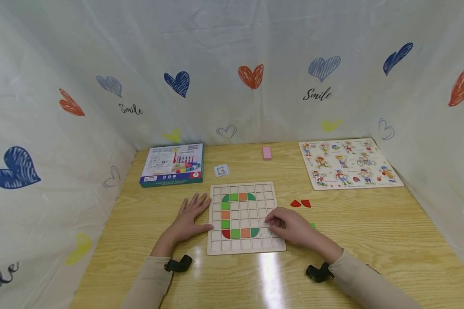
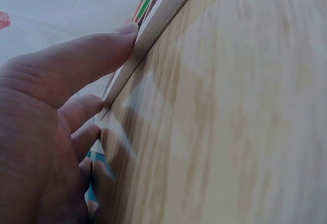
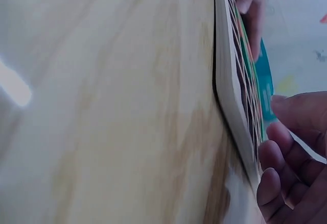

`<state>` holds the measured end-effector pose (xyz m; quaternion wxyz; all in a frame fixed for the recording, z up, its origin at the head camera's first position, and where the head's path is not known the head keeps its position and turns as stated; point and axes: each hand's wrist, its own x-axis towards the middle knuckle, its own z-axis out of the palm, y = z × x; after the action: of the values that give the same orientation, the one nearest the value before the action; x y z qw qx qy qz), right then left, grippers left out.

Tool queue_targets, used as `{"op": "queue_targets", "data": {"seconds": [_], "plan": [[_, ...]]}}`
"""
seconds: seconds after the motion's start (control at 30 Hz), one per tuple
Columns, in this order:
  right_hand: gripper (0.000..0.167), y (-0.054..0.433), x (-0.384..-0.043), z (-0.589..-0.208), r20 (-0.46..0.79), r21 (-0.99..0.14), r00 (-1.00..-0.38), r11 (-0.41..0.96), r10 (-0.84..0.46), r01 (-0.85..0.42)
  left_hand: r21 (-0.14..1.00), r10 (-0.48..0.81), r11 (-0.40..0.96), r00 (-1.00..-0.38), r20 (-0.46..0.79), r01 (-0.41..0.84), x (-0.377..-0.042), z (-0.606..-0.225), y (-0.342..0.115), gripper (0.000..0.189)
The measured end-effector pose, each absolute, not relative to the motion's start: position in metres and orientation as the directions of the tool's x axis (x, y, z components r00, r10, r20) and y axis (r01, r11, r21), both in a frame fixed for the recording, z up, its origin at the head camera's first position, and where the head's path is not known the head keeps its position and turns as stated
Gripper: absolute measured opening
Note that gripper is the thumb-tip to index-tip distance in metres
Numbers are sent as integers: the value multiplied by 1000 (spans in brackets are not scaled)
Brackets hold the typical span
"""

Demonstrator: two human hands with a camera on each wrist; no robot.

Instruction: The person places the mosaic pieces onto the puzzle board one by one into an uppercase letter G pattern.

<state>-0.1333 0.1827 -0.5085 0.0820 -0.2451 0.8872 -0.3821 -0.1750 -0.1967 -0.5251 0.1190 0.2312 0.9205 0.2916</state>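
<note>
A square wooden grid board (image 1: 246,247) lies in front of me, with green, orange and dark red tiles set in a C-like outline. A dark red corner tile (image 1: 226,234) sits at its lower left, and a dark green one (image 1: 254,232) ends the bottom row. My left hand (image 1: 188,219) is spread flat on the table, thumb and fingertips at the board's left edge; the left wrist view shows the thumb (image 2: 110,50) against that edge. Over the board's right side hovers my right hand (image 1: 291,225), fingers loosely bent; nothing shows between thumb and fingers (image 3: 271,152) in the right wrist view.
Two red quarter pieces (image 1: 300,203) lie right of the board, and a green piece (image 1: 313,225) peeks out behind my right wrist. Beyond are a small pattern card (image 1: 221,170), a boxed set (image 1: 172,164), a pink block (image 1: 267,153) and a picture puzzle board (image 1: 349,165).
</note>
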Motion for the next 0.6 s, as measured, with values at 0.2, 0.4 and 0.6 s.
{"op": "queue_targets", "data": {"seconds": [0.2, 0.4, 0.6], "plan": [[12, 217, -132, -510, 34, -720, -910, 621, -414, -310, 590, 494, 723, -866, -79, 359, -175, -525, -197, 90], [15, 247, -130, -507, 42, -692, -932, 663, -359, -287, 585, 492, 731, -866, -94, 352, -175, -524, -197, 90], [16, 271, -127, -505, 28, -671, -937, 689, -347, -275, 592, 487, 731, -867, -103, 340, -175, -524, -197, 90]]}}
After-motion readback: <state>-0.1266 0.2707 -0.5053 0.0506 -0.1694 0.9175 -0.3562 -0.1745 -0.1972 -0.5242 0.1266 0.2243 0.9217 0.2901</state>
